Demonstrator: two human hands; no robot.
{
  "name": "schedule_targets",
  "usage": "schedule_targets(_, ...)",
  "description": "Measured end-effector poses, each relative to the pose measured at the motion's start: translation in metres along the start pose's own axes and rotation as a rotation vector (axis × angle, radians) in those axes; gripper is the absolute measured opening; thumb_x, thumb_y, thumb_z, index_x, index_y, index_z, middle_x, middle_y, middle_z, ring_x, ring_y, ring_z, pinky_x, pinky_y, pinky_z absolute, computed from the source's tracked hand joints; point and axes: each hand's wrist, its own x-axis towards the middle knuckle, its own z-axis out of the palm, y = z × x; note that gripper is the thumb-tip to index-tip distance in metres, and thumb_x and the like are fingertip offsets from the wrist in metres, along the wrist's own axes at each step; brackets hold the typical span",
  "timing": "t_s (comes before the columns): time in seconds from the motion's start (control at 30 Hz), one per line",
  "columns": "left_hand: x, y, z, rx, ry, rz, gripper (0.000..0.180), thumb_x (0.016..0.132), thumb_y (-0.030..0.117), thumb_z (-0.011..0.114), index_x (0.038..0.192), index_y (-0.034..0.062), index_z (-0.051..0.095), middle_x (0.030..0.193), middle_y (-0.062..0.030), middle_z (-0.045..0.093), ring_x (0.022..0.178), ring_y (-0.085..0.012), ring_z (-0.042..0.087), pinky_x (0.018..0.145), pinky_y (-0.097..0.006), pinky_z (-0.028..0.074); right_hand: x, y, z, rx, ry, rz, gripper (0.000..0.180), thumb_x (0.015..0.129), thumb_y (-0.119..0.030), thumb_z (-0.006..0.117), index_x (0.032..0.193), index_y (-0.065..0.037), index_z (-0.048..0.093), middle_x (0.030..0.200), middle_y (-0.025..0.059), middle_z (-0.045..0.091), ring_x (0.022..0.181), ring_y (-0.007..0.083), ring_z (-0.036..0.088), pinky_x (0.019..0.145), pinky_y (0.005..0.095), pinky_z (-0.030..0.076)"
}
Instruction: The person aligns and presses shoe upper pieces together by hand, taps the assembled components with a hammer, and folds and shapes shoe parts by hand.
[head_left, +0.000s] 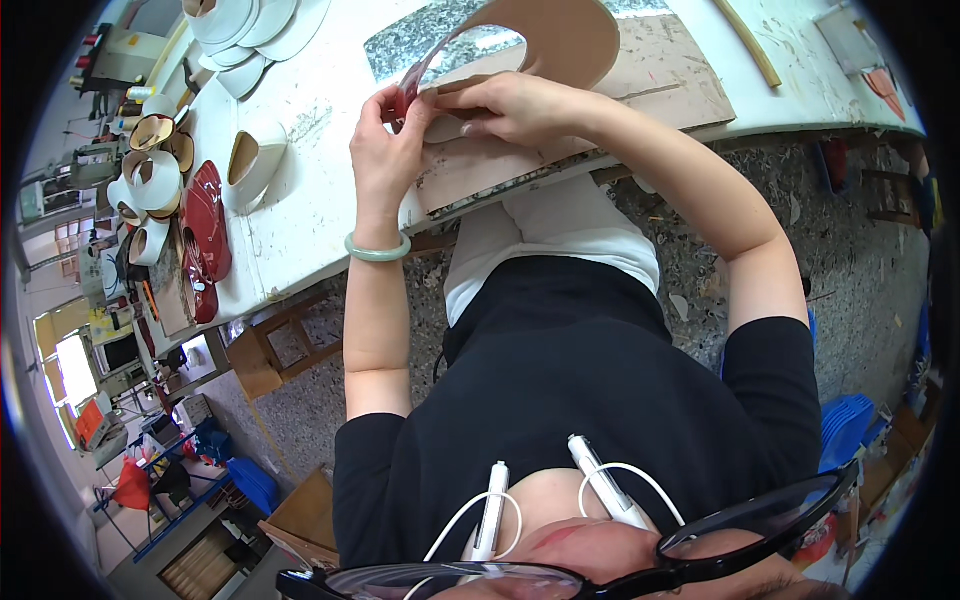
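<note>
Over a flat board [680,85] at the table's front edge, both hands hold a curved shoe upper [580,40]. Its inside is tan, and a dark red outer face shows along the left part. My left hand [392,140], below it a pale green bangle [378,248], pinches the red end between thumb and fingers. From the right, my right hand [515,108] grips the near edge close to the left fingertips, its fingers bent and partly hidden. What lies between the fingertips is too small to make out.
Left on the white table [300,200] stand a white shoe upper [253,168], red uppers [205,220] and several white-and-tan ones [155,180]. White cut pieces [240,35] are stacked at the back. A wooden stick [748,42] lies at back right. Below the table is a wooden stool [255,360].
</note>
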Motion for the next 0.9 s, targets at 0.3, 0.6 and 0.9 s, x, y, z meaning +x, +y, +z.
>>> schedule_targets(0.3,-0.008,-0.016,-0.003,0.119,0.14,0.023,0.032,0.08,0.005,0.063,0.112,-0.0011,0.061,0.098,-0.0128,0.065,0.078,-0.0198,0.061,0.073,-0.032,0.051,0.022,-0.021,-0.006,-0.139,-0.075,-0.092,0.041,0.091,-0.016,0.053,0.131,-0.01,0.048,0.109,0.0171,0.063,0.099,0.032,0.061,0.086,0.0393,0.047)
schedule_targets(0.6,-0.005,-0.047,-0.019,-0.307,-0.064,-0.118,0.042,0.084,-0.007,0.061,0.125,-0.0053,0.05,0.097,-0.0092,0.066,0.082,-0.0093,0.063,0.067,-0.02,0.049,0.007,-0.038,-0.004,-0.347,-0.304,-0.11,0.05,0.096,-0.035,0.045,0.139,-0.008,0.038,0.125,0.012,0.056,0.113,0.0284,0.055,0.091,0.0411,0.045)
schedule_targets(0.9,-0.005,-0.035,-0.016,-0.33,0.044,-0.135,0.037,0.079,-0.005,0.061,0.116,-0.0039,0.057,0.107,-0.0081,0.06,0.07,-0.0077,0.057,0.06,-0.022,0.049,-0.024,-0.019,0.021,-0.492,0.087,-0.401,0.051,0.092,-0.029,0.055,0.136,-0.005,0.044,0.132,0.0088,0.053,0.119,0.0274,0.052,0.096,0.0416,0.043)
